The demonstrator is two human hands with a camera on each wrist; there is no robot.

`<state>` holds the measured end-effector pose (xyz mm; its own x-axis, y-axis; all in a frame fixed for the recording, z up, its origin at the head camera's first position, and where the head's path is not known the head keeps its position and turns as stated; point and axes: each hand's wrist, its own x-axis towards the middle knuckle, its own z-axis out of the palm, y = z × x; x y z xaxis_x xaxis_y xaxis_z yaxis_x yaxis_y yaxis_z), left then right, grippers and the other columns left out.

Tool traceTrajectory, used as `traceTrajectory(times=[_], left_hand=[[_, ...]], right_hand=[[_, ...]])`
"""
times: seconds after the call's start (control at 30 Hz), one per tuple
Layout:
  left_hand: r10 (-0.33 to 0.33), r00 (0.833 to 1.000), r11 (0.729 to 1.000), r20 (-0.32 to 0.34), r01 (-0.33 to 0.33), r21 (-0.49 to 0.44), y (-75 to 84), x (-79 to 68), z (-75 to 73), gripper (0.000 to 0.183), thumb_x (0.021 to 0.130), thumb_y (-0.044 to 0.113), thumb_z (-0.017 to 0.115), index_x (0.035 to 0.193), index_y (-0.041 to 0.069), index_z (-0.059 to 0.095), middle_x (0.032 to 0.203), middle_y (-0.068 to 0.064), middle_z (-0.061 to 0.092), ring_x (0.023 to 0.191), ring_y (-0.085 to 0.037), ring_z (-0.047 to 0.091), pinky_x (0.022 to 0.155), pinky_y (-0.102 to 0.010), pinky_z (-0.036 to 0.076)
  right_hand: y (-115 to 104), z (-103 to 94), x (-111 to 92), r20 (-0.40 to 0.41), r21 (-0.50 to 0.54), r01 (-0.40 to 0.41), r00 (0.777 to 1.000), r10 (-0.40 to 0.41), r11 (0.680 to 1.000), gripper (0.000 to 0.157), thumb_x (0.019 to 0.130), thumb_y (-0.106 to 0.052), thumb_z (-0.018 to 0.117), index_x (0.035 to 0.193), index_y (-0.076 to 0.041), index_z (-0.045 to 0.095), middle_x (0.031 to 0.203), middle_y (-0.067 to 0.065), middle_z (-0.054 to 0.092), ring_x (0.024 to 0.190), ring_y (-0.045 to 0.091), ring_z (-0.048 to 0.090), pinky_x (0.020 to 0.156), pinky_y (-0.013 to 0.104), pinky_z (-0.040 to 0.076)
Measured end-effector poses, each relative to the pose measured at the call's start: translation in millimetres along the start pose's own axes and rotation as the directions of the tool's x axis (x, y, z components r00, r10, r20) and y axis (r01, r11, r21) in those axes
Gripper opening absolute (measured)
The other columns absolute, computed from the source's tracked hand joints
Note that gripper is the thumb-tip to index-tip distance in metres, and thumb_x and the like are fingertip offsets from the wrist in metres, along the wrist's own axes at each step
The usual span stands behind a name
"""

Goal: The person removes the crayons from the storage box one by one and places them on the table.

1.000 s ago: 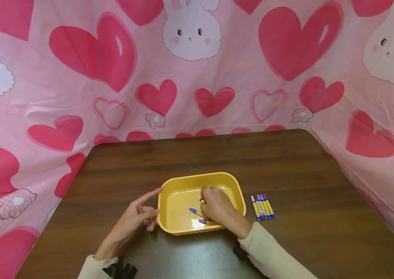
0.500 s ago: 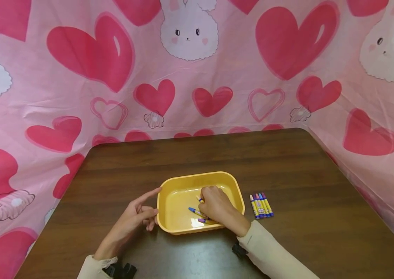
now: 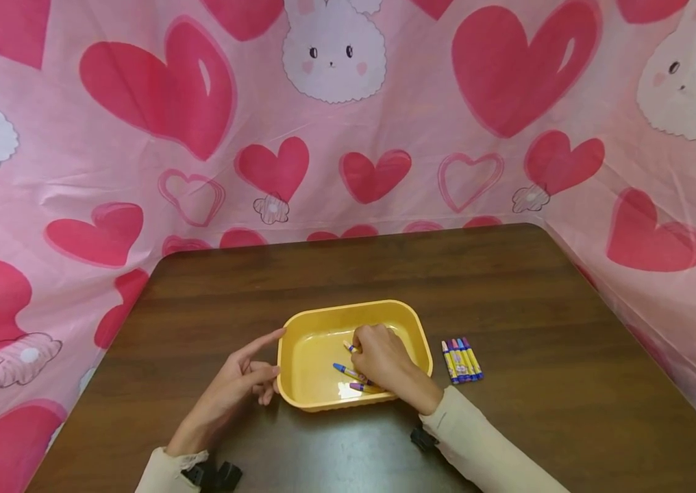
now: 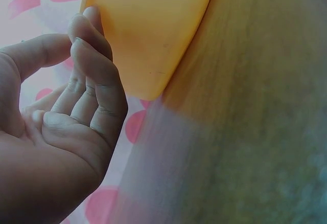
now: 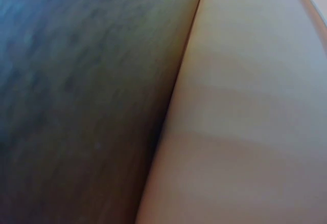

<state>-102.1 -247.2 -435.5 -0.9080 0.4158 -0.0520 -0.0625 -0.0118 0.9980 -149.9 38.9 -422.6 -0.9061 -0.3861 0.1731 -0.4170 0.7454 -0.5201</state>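
A yellow plastic tray [image 3: 317, 404] sits on the table, with several crayons inside. My left hand [image 3: 233, 387] is at its left end, index fingertip and thumb touching the rim and the other fingers loosely bent. In the left wrist view, the left hand [image 4: 76, 101] is beside the tray's outer wall [image 4: 153, 40]. Inside the tray, my right hand [image 3: 381, 356] has bent fingers around a pale-tipped crayon [image 3: 350, 347]; its fingertips are hidden. By that hand lie a blue crayon [image 3: 348, 372] and a purple crayon [image 3: 360, 387], both partly covered. The right wrist view shows only the tray wall [image 5: 245, 106] and table.
A row of several crayons [image 3: 462, 361] lies side by side on the dark wooden table [image 3: 527, 308], right of the tray. Pink cloth [image 3: 323, 123] printed with hearts and rabbits hangs behind the table and at both sides.
The pale-tipped crayon has shifted slightly left and away beside the right fingers. My left hand stays at the rim. The head view has tilted a little.
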Motion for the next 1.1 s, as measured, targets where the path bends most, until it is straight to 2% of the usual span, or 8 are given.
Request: traceTrajectory(times=[0.17, 0.27, 0.4, 0.57, 0.63, 0.83, 0.97, 1.1], left_hand=[[-0.008, 1.0, 1.0, -0.005, 0.008, 0.004, -1.0, -0.8, -1.2, 0.063, 0.098, 0.003, 0.059, 0.155, 0.006, 0.031, 0.073, -0.029, 0.062, 0.054, -0.015, 0.059, 0.054, -0.028, 0.054], [-0.011, 1.0, 1.0, 0.001, 0.011, 0.006, -1.3, -1.8, -1.2, 0.064, 0.098, 0.002, 0.059, 0.155, 0.006, 0.031, 0.072, -0.028, 0.061, 0.054, -0.015, 0.058, 0.054, -0.029, 0.054], [-0.015, 1.0, 1.0, -0.006, 0.015, 0.007, -0.2, -1.3, -0.8, 0.063, 0.098, 0.004, 0.059, 0.155, 0.007, 0.032, 0.072, -0.026, 0.062, 0.054, -0.015, 0.058, 0.055, -0.028, 0.054], [-0.006, 1.0, 1.0, 0.009, 0.006, -0.006, 0.9, -0.4, 0.0, 0.064, 0.098, 0.002, 0.059, 0.155, 0.005, 0.03, 0.074, -0.032, 0.06, 0.054, -0.015, 0.059, 0.055, -0.028, 0.054], [0.001, 1.0, 1.0, 0.016, -0.001, -0.01, 1.0, -0.3, 0.3, 0.064, 0.098, 0.001, 0.058, 0.155, 0.004, 0.029, 0.074, -0.034, 0.059, 0.054, -0.015, 0.059, 0.055, -0.028, 0.054], [-0.004, 1.0, 1.0, 0.008, 0.004, -0.005, 1.1, -0.4, 0.5, 0.064, 0.098, 0.002, 0.059, 0.155, 0.005, 0.031, 0.073, -0.033, 0.059, 0.054, -0.015, 0.059, 0.055, -0.027, 0.054], [-0.005, 1.0, 1.0, 0.001, 0.005, 0.005, 0.3, -0.5, 0.3, 0.063, 0.098, 0.003, 0.058, 0.155, 0.006, 0.031, 0.072, -0.029, 0.061, 0.054, -0.015, 0.058, 0.053, -0.027, 0.052], [-0.01, 1.0, 1.0, -0.003, 0.01, 0.008, 0.2, 0.7, 0.8, 0.064, 0.098, 0.004, 0.059, 0.155, 0.006, 0.031, 0.072, -0.029, 0.061, 0.054, -0.016, 0.058, 0.053, -0.027, 0.052]], right_hand=[[0, 1.2, 2, -0.008, -0.032, 0.016, 1.0, -0.016, 0.999, 0.037, 0.072, 0.003, 0.062, 0.053, -0.018, 0.039, 0.053, -0.01, 0.024, 0.048, 0.007, 0.026, 0.044, 0.024, 0.02], [0, 0.6, 1, -0.037, -0.058, 0.022, 0.999, -0.024, 0.998, 0.031, 0.074, 0.001, 0.065, 0.056, -0.018, 0.048, 0.053, -0.009, 0.033, 0.049, 0.008, 0.032, 0.043, 0.025, 0.026], [-1, -3.5, 2, -0.084, -0.044, 0.031, 0.996, -0.035, 0.999, 0.018, 0.081, -0.005, 0.071, 0.067, -0.014, 0.063, 0.058, -0.006, 0.048, 0.051, 0.01, 0.041, 0.045, 0.026, 0.035], [-4, -12.4, 0, -0.099, -0.003, 0.024, 0.995, -0.024, 1.0, 0.002, 0.084, -0.008, 0.073, 0.082, -0.008, 0.073, 0.069, -0.003, 0.062, 0.059, 0.011, 0.05, 0.053, 0.028, 0.043], [-5, -16.7, -1, -0.118, 0.002, 0.02, 0.993, -0.02, 1.0, 0.004, 0.083, -0.007, 0.072, 0.087, -0.008, 0.074, 0.074, -0.002, 0.066, 0.063, 0.012, 0.054, 0.056, 0.03, 0.046], [-2, -23.8, -5, -0.207, -0.005, 0.049, 0.977, -0.049, 0.999, 0.007, 0.079, -0.002, 0.073, 0.085, -0.007, 0.074, 0.076, 0.0, 0.068, 0.064, 0.011, 0.056, 0.058, 0.029, 0.047], [3, -27.9, -12, -0.221, -0.008, 0.069, 0.973, -0.069, 0.998, 0.005, 0.079, -0.002, 0.073, 0.083, -0.006, 0.072, 0.076, 0.001, 0.066, 0.065, 0.012, 0.055, 0.059, 0.029, 0.047], [5, -35.1, -19, -0.228, -0.031, 0.045, 0.972, -0.051, 0.998, 0.005, 0.081, -0.005, 0.074, 0.085, -0.007, 0.073, 0.079, 0.001, 0.067, 0.067, 0.012, 0.056, 0.061, 0.031, 0.05]])
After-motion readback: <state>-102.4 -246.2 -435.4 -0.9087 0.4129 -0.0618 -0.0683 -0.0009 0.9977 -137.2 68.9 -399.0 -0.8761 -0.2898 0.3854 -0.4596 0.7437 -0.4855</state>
